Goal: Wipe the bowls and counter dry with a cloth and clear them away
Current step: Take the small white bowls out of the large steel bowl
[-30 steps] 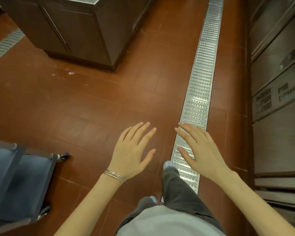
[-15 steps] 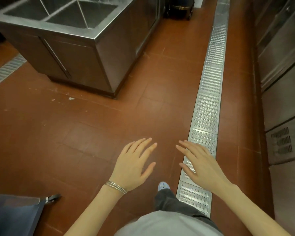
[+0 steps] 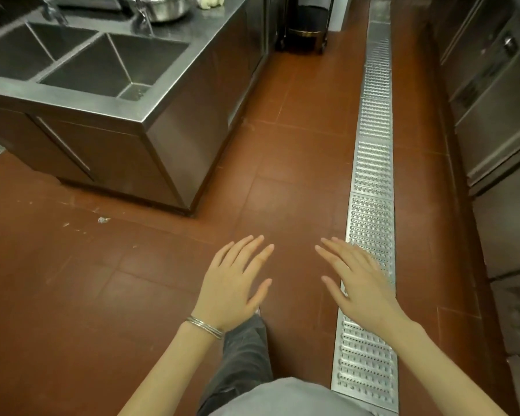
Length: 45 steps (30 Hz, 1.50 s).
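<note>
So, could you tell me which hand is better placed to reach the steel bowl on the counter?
Probably the left hand: the bowl sits ahead on the left, while the right hand hovers over the drain grate. Both are empty.

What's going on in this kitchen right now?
A person is in the kitchen aisle with both hands out in front, fingers spread. The left hand and right hand hold nothing, hovering above the red tile floor beside the drain grate. The steel counter with its double sink is ahead on the left. A metal bowl sits at its far end, next to a pale lump that may be a cloth. No wiping is under way at this moment.
</note>
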Tool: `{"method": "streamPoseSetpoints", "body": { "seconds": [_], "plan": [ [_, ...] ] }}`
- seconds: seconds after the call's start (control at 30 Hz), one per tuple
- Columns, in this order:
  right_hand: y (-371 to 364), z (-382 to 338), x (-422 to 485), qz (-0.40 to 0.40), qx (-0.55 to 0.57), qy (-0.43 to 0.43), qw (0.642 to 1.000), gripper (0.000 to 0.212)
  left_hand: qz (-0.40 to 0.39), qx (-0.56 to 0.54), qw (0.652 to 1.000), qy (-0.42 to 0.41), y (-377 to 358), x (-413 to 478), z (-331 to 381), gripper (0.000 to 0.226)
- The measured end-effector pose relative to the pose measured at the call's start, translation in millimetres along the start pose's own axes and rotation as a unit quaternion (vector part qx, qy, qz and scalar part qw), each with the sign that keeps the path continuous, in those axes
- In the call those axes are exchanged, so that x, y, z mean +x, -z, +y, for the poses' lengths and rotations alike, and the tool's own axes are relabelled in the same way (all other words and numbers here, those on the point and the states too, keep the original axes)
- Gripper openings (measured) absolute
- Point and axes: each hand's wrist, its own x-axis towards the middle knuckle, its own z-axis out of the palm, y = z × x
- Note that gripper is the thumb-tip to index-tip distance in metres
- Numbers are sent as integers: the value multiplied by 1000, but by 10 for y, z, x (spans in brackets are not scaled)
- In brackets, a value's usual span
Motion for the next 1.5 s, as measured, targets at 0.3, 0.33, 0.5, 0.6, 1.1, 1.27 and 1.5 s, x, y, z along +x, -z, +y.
{"method": "streamPoseSetpoints", "body": {
  "seconds": [0.3,0.33,0.5,0.6,1.1,1.27,1.5],
  "plan": [
    [169,247,1662,9,-34,-6,999,50,-15,8,995,-93,277,1541,-1134,50],
    [187,287,1831,16,-33,-7,999,50,-11,4,995,-96,294,1702,-1207,50],
    [89,606,2569,26,-22,-24,999,49,-17,-12,996,-87,173,2435,-1533,50],
    [-62,946,2946,-5,-23,-33,999,48,-35,-6,996,-80,-20,2874,-1704,50],
    [748,3093,5887,22,-16,39,999,47,45,15,999,-16,106,6238,-2203,47],
    [710,3478,6603,44,17,43,998,47,55,-3,998,10,-24,6948,-2398,47],
    [343,4149,7751,-33,-7,44,998,46,-10,14,999,29,-360,8019,-3161,47]
  ]
}}
